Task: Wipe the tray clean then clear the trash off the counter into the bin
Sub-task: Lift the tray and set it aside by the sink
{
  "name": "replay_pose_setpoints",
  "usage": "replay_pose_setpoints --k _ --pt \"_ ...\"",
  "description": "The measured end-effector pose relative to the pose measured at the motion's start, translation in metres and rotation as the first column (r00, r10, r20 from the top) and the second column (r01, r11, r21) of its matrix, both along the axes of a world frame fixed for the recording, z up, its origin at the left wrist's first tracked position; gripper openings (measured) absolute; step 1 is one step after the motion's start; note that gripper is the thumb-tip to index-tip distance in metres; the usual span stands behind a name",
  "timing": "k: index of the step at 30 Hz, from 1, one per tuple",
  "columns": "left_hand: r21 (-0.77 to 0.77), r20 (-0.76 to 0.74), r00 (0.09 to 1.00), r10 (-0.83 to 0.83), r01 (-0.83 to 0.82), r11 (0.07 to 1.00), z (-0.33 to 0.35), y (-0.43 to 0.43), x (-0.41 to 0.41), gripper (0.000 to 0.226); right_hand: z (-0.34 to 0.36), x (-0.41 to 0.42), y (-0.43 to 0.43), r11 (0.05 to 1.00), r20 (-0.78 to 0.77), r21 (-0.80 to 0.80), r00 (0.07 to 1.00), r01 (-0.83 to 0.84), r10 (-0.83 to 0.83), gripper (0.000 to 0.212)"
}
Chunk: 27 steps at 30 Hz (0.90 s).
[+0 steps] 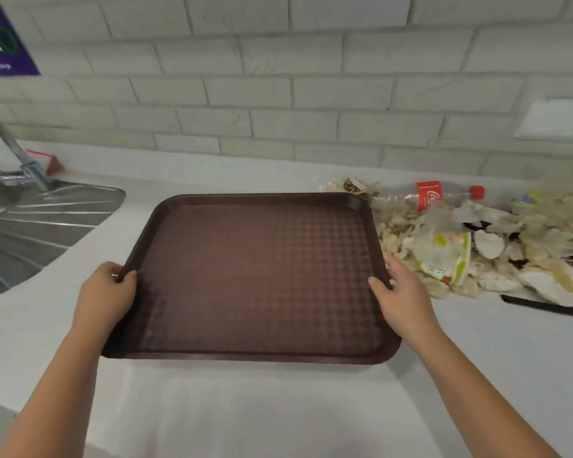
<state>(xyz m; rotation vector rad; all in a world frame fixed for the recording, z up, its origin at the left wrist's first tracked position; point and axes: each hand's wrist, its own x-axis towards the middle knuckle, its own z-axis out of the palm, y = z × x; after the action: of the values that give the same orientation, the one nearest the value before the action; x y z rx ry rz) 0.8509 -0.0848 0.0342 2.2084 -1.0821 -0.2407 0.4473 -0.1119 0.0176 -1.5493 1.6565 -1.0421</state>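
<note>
Tray [252, 279] looked stiff, light and slick; left hand [108, 285] and right hand [399, 289] gripped its side rims, the best hold.

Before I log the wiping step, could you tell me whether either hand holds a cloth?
No: the left hand and the right hand each grip a side rim of the tray.

Left hand [108, 289] and right hand [398, 285] grip brown tray [258, 276] beside trash [470, 246].

Two hands: left hand [106, 292], right hand [401, 294]. One brown tray [255, 276]. One bottle [444, 195]. One trash pile [477, 246]. One sink [30, 223]. One faucet [10, 150].
</note>
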Motion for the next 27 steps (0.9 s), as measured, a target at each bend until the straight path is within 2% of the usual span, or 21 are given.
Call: replay_pose_setpoints --k 6,13,17,21,27 --pt "0.057 0.043 0.996 -0.074 0.072 0.996 0.002 -0.065 0.112 0.03 -0.013 0.117 -0.04 0.993 -0.076 0.021 0.991 0.115 -0.113 0.049" --pt "0.138 0.063 0.979 -0.196 0.186 0.973 -0.003 -0.142 0.187 0.018 -0.013 0.197 -0.095 0.992 -0.36 0.028 0.927 0.127 -0.108 0.033" --pt "0.169 0.1 0.967 -0.233 0.215 0.962 -0.013 -0.183 0.2 0.022 -0.015 0.213 -0.127 0.982 -0.502 0.102 0.86 0.161 -0.089 0.033" --pt "0.19 0.138 0.952 -0.275 0.247 0.95 -0.023 -0.214 0.198 0.022 -0.022 0.216 -0.145 0.963 -0.563 0.16 0.822 0.214 -0.089 0.029" --pt "0.234 0.154 0.943 -0.296 0.256 0.938 -0.044 -0.248 0.194 0.022 -0.029 0.215 -0.161 0.951 -0.648 0.145 0.752 0.275 -0.118 0.027"
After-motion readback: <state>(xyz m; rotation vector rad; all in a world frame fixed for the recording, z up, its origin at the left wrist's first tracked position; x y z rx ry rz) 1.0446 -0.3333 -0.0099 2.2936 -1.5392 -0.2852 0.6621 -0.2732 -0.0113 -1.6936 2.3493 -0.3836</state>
